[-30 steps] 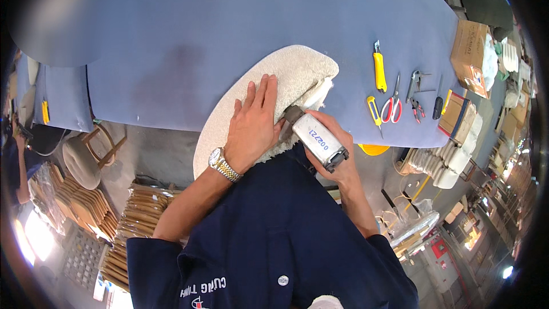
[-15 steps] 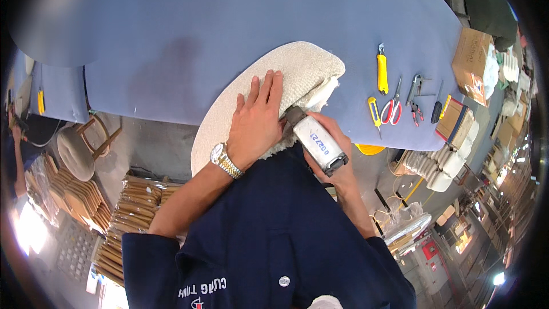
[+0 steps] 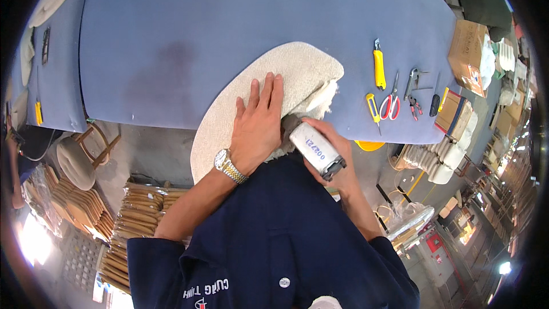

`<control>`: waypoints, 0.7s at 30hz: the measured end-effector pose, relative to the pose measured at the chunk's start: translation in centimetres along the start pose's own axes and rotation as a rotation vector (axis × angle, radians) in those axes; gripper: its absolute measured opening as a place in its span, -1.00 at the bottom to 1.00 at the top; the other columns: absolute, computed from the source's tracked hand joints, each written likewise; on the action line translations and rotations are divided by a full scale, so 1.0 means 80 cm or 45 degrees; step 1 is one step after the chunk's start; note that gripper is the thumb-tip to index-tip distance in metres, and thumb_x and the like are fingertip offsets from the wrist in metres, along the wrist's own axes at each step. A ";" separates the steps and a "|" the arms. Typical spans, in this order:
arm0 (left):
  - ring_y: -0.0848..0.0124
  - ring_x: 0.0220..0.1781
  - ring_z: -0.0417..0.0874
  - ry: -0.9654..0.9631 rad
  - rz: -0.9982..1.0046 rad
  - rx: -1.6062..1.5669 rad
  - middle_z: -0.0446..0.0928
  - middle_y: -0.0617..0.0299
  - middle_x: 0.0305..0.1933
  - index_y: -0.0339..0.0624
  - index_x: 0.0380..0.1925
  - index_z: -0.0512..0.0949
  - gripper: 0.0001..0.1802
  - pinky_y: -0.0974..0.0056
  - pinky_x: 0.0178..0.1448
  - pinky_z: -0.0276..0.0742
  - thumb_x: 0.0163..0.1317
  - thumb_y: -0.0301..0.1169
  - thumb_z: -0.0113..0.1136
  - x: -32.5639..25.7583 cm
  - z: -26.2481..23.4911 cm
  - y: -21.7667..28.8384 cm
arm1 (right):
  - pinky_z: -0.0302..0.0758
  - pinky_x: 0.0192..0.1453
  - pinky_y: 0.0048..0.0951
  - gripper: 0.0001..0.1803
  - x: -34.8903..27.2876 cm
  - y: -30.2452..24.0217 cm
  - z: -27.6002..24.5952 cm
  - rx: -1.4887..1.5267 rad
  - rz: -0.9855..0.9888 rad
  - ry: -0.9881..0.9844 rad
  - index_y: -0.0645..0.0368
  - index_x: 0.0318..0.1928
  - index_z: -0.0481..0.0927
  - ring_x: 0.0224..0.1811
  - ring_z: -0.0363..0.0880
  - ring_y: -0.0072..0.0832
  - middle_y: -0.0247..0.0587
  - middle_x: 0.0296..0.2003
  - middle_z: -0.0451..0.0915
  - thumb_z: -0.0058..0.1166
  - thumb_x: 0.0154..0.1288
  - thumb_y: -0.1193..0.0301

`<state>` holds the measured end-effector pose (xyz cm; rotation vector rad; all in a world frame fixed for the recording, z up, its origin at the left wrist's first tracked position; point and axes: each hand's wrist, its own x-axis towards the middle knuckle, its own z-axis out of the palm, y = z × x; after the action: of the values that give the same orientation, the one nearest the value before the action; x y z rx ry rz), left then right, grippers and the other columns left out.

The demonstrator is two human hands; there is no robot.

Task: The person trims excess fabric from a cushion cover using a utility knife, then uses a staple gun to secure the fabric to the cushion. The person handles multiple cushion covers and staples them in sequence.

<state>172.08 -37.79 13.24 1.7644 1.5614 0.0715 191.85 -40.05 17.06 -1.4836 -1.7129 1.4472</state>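
Note:
A beige fabric-covered pad, rounded like a chair seat or back, lies on the blue-grey table at its near edge. My left hand rests flat on its fabric, fingers stretched out, a metal watch on the wrist. In my right hand is a grey staple gun; its dark nose meets the pad's near right edge, and the contact spot is hidden. Loose fabric and white fluffy padding stick out along that edge, just beyond the gun.
Right on the table lie a yellow cutter, a yellow-handled screwdriver, red-handled scissors and pliers. Cardboard boxes stand beyond. Left below are a chair and stacked wrapped parts.
The staple gun's nose has shifted slightly left and down along the pad's edge. My left hand stays flat in place. The whole view has turned a little.

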 end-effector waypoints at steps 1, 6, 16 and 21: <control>-0.18 0.62 0.14 0.003 0.000 -0.005 0.09 -0.10 0.63 -0.18 0.57 0.02 0.05 -0.37 0.50 0.24 0.10 -0.46 0.39 0.002 -0.001 0.001 | 0.60 0.11 -0.31 -0.34 0.002 0.001 -0.001 0.033 0.033 -0.013 0.13 0.27 0.54 0.02 0.73 -0.09 -0.03 0.06 0.68 0.33 0.09 0.36; -0.08 0.68 0.00 -0.165 0.215 -0.290 0.00 -0.05 0.67 -0.10 0.60 -0.01 0.02 -0.27 0.59 0.08 0.21 -0.35 0.35 0.013 -0.019 -0.028 | 0.61 0.09 -0.32 -0.34 0.000 0.014 0.018 0.023 -0.046 0.101 0.11 0.27 0.54 0.03 0.74 -0.10 -0.05 0.05 0.68 0.35 0.09 0.36; 0.03 0.75 -0.32 -0.247 0.156 -0.575 -0.20 -0.01 0.73 0.14 0.63 0.00 -0.29 -0.23 0.67 -0.46 0.60 0.12 -0.36 0.004 -0.015 -0.086 | 0.55 0.15 -0.40 -0.39 0.002 0.029 0.032 0.058 -0.203 0.235 0.25 0.24 0.55 0.04 0.72 -0.20 -0.01 0.05 0.67 0.24 0.09 0.57; -0.15 0.68 -0.03 -0.077 0.021 -0.129 -0.03 -0.10 0.67 0.00 0.61 -0.03 0.02 -0.34 0.56 0.11 0.26 -0.21 0.34 -0.037 -0.014 -0.033 | 0.57 0.18 -0.37 -0.38 -0.007 0.032 0.033 0.006 -0.219 0.224 0.29 0.24 0.55 0.08 0.72 -0.18 0.02 0.11 0.67 0.27 0.08 0.58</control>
<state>168.59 -39.92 13.85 1.6857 1.4745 0.1021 190.87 -41.95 13.97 -1.3792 -1.6825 1.1955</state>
